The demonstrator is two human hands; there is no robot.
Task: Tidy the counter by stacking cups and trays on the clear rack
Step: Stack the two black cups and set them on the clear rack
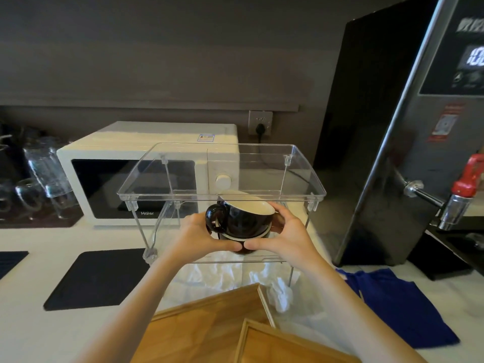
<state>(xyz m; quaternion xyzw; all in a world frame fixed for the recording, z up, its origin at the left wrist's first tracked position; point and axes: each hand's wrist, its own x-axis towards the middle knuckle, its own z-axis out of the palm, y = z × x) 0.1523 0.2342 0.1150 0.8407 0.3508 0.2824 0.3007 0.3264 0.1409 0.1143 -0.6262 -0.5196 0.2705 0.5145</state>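
Two dark brown cups with cream insides are nested as a stack of cups (245, 222), handles to the left. My left hand (201, 237) and my right hand (284, 235) grip this stack from both sides, thumbs meeting under its front. The stack sits at the front opening of the clear rack (222, 196), just below its top shelf, above the lower shelf. Two wooden trays (209, 326) lie overlapping on the counter in front of me, close to my forearms.
A white microwave (146, 174) stands behind the rack. Glasses (45, 174) sit at the far left. A steel water boiler with a red tap (468, 179) stands at the right. Black mats (97, 279), a blue cloth (400, 305) and crumpled white paper (281, 294) lie on the counter.
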